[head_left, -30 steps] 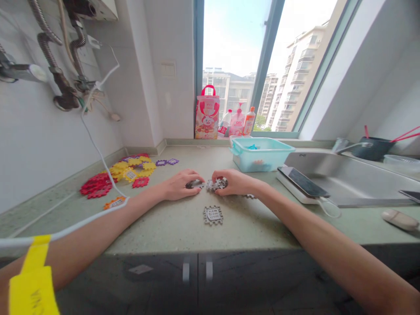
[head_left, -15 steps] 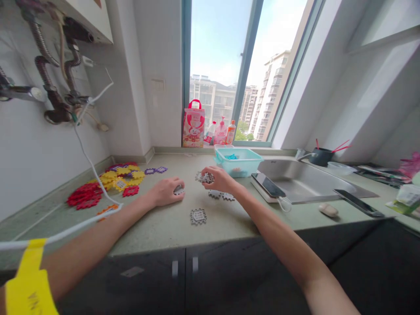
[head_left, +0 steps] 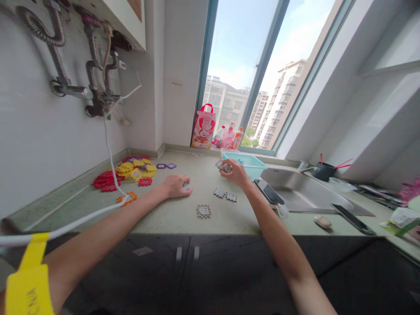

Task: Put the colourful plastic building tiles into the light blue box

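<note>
As R hand (head_left: 235, 173) grips grey pcs (head_left: 219, 165), pair (head_left: 229, 196) below, long axis L-R

Left of the lone grey tile (head_left: 204, 211), the desk (head_left: 170, 216) is bare as far as the left forearm, which bars the way farther left. Straight beyond the tile, an open lane runs between the left hand (head_left: 177, 186) and right hand (head_left: 234, 171) to the back edge. Just beyond it to the right lie two flat grey tiles (head_left: 231, 197), low enough to pass over. Farther that way stands the blue tub (head_left: 257, 164), screened by the right hand. Right of the tile, the right forearm closes the passage. Well to its left, a white cable (head_left: 110, 153) hangs before the coloured pile (head_left: 137, 174).
</note>
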### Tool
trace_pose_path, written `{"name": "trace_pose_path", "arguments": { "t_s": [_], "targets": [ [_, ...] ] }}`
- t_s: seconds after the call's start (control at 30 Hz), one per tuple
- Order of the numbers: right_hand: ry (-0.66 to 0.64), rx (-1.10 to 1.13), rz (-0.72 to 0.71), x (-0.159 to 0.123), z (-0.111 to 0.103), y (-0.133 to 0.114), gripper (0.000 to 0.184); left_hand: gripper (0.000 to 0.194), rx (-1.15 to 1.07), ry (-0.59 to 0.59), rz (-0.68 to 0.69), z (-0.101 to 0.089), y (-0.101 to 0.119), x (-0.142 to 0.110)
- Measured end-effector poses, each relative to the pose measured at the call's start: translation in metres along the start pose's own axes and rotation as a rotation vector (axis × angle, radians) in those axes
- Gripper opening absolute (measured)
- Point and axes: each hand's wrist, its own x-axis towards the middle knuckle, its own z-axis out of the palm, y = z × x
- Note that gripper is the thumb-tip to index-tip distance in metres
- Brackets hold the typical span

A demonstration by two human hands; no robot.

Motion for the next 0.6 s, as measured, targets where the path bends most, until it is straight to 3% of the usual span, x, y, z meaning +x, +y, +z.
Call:
{"name": "trace_pose_path", "arguments": {
  "t_s": [0.1,0.23,0.37,0.43,0.6],
  "targets": [
    [0.122,-0.062,0.091,0.018,-0.019,0.022,0.028,0.033,0.000,0.017,-0.005,0.001,-0.001,0.000],
    [0.111,-0.202,0.259,0.045,-0.040,0.069,0.028,0.032,-0.003,0.053,-0.001,0.002,0.000,0.000],
    [-0.071,-0.411,0.523,0.063,-0.049,0.117,0.033,0.029,0.008,0.056,-0.004,0.003,0.003,0.000],
    [-0.150,-0.449,0.586,0.069,-0.049,0.132,0.032,0.028,0.009,0.055,-0.004,0.004,0.003,0.000],
    [-0.329,-0.479,0.659,0.075,-0.042,0.147,0.024,0.027,0.003,0.033,-0.007,0.004,0.002,-0.001]
  ]
}}
